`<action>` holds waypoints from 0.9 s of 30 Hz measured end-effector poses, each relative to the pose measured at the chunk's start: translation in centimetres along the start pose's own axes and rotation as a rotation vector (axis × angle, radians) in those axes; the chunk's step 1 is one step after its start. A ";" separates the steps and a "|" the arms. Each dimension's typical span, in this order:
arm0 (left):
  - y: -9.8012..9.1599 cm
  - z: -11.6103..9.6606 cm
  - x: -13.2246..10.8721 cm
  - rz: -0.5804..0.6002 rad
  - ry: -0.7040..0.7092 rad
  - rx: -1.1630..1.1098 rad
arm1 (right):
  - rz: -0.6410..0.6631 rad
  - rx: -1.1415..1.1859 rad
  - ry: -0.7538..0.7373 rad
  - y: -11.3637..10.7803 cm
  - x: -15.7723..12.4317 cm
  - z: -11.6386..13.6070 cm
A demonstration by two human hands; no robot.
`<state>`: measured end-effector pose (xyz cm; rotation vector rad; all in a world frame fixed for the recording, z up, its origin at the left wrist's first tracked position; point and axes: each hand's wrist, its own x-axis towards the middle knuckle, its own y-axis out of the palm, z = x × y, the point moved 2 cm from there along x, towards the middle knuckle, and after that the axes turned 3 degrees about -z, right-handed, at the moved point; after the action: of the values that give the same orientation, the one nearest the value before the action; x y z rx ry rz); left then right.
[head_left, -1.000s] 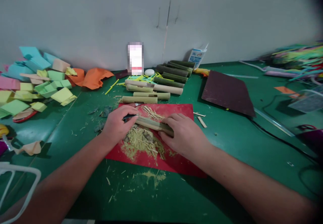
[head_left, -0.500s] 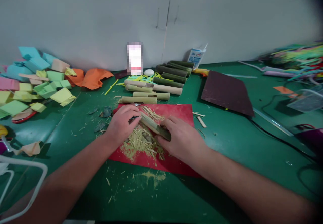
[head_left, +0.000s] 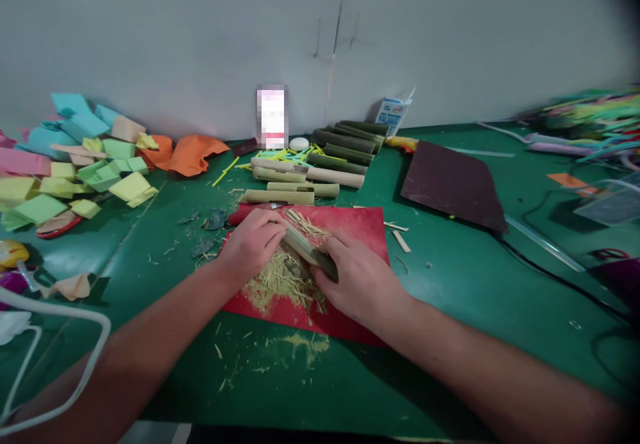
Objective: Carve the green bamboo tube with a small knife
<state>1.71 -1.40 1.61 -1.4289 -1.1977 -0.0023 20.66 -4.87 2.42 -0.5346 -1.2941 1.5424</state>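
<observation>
A pale green bamboo tube lies slantwise between my two hands, above a red sheet. My left hand is closed at its far left end; whatever else may be under those fingers is hidden. Around the darker near end, my right hand is wrapped with thumb and fingers. Beneath the tube, shavings and powder cover the middle of the sheet. Thin bamboo splinters lie just behind it.
Behind the sheet, several cut bamboo pieces lie in a row. A dark brown sheet is at the right. Folded coloured papers heap up at the left. A white wire frame stands at the lower left. A wall closes the back.
The view has shifted slightly, so the scene sits a little to the right. My left fingers have changed position slightly at the tube's far end. My right hand keeps its hold.
</observation>
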 end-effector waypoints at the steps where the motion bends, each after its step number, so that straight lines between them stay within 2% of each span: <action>1: 0.1 0.0 0.1 -0.011 0.008 0.006 | 0.004 0.012 0.006 0.0 0.0 0.0; 6: 0.3 -0.3 0.5 0.045 0.051 0.006 | 0.003 0.033 0.012 0.1 0.0 0.1; 10: -0.1 0.0 0.4 -0.030 0.061 0.029 | -0.009 0.037 0.004 0.0 0.0 0.2; 14: 0.0 -0.2 0.3 0.021 0.068 0.010 | -0.002 0.053 0.000 0.0 0.0 0.3; 18: 0.0 -0.4 0.4 -0.018 0.086 0.042 | -0.008 0.059 0.010 -0.1 0.0 0.3; 21: 0.1 -0.4 0.4 0.040 0.098 0.032 | 0.006 0.051 0.011 -0.1 0.1 0.3; 25: 0.0 0.0 0.5 -0.012 0.076 0.045 | 0.002 0.063 0.022 0.0 0.1 0.3; 27: 0.0 -0.1 0.4 0.010 0.074 0.049 | 0.002 0.057 0.019 0.0 0.1 0.3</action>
<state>1.98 -1.18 1.91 -1.3807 -1.1229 -0.0192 20.36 -4.97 2.53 -0.5136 -1.2323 1.5675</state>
